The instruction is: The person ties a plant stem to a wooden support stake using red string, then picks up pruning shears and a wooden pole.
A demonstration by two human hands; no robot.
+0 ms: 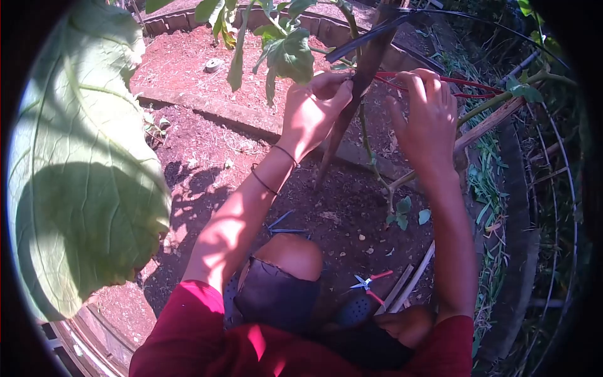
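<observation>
My left hand [317,108] is raised against a dark upright wooden stake [358,81], its thumb and fingers pinched together at the stake's left side. What lies between those fingertips is too small to make out. To the right of the stake, my right hand [428,116] has its fingers bent near a red strip [474,83] that runs from the stake out to the right. Whether the fingers grip the strip is hidden. A black strip [370,39] is wrapped around the stake above my hands. A green plant stem [367,141] rises beside the stake.
A big leaf [88,163] fills the left side. Red-handled shears [363,283] lie on the soil near my knees, beside wooden sticks [411,283]. Wooden boards [239,119] edge the beds. Wire and branches stand at the right.
</observation>
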